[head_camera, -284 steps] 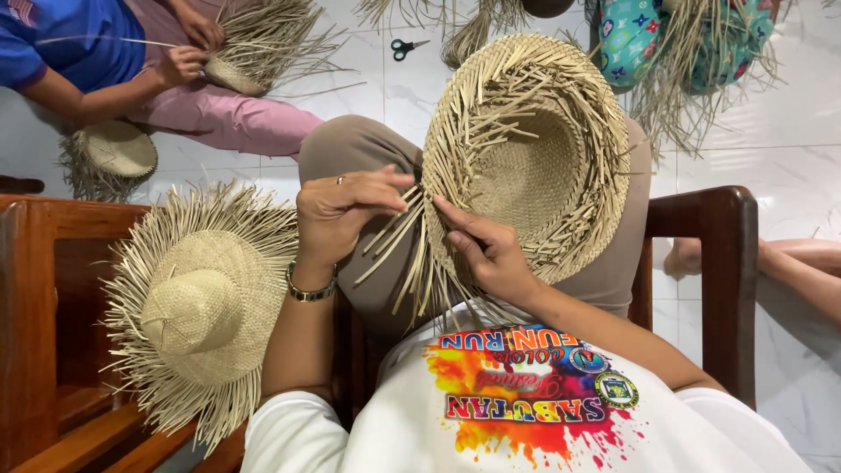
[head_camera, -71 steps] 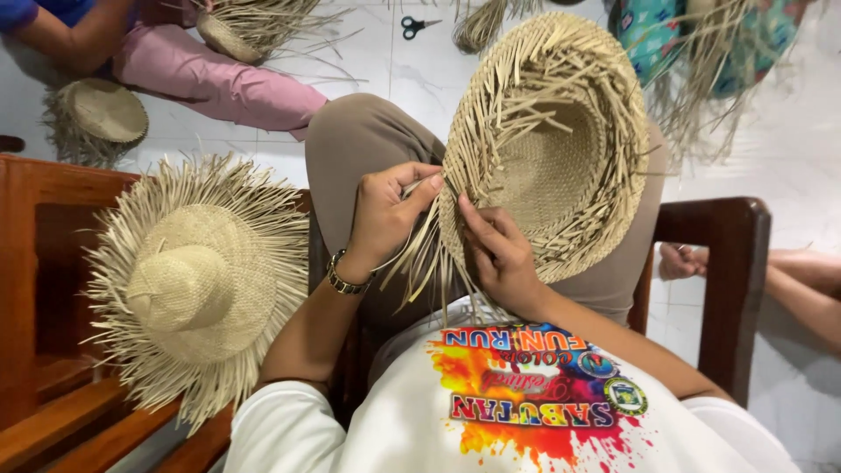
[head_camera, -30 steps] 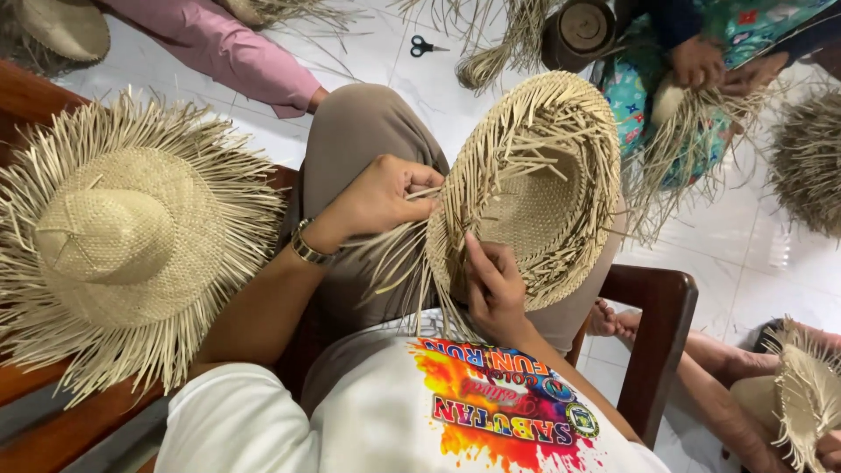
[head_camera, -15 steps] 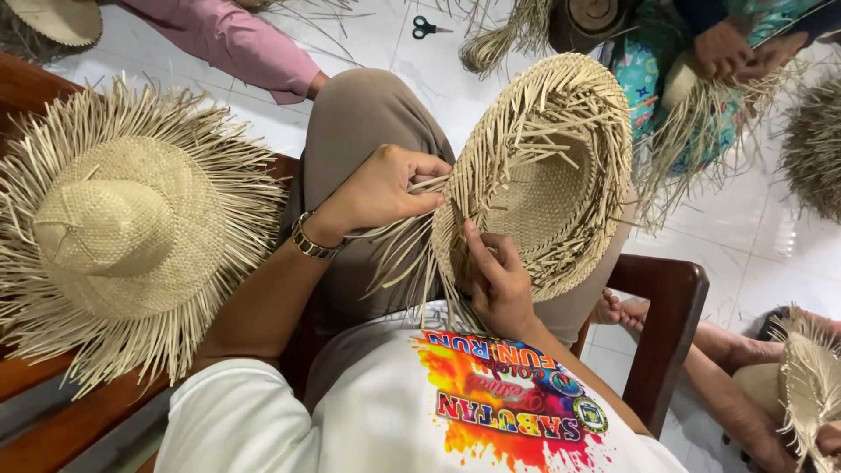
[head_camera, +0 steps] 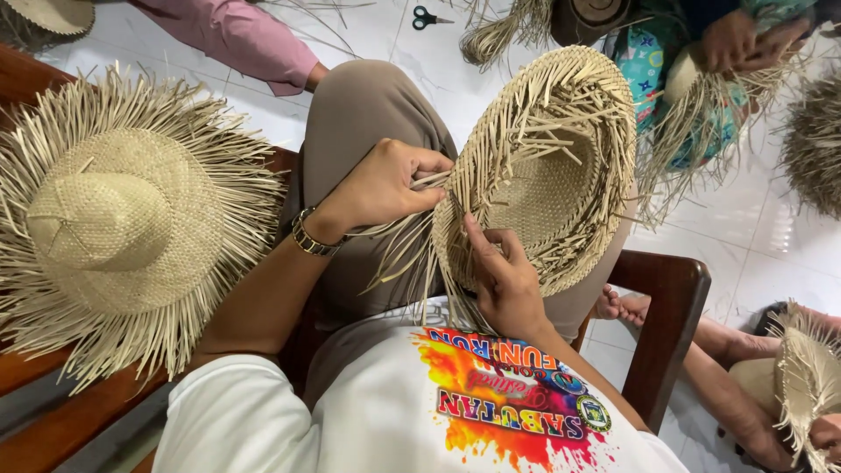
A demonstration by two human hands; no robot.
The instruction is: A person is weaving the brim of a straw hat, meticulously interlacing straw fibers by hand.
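A half-woven straw hat [head_camera: 547,166] rests upside down on my lap, its brim edge still loose strands. My left hand [head_camera: 385,184], with a bracelet on the wrist, pinches a bunch of loose straw strands [head_camera: 399,250] at the brim's near edge. My right hand [head_camera: 501,276] holds the brim from below, with its fingers pressed against the weave. Both hands meet at the same spot on the brim.
A finished fringed straw hat [head_camera: 114,228] lies on the wooden bench [head_camera: 53,377] at my left. The chair's wooden arm [head_camera: 670,320] is at my right. Other people sit on the white tiled floor weaving hats; scissors [head_camera: 429,16] lie at the top.
The view has swung left and down, so the fringed hat has slid left. My hands have stayed at the brim edge, and the left hand now grips the strands closer to the weave.
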